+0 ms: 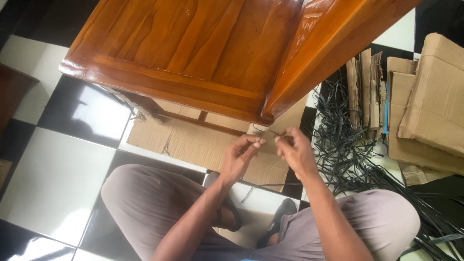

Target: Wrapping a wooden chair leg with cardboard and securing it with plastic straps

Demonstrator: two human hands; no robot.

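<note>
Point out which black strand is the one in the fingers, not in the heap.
The thin dark strand pinched between the left hand and right hand; the others lie loose in the floor heap.

Brown cardboard boxes [435,96] stacked at right; flattened cardboard [193,140] lies under the furniture.

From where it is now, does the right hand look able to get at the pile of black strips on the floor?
Probably yes. The right hand is beside the black strips, with open floor between, though its fingers already pinch a thin strand.
</note>
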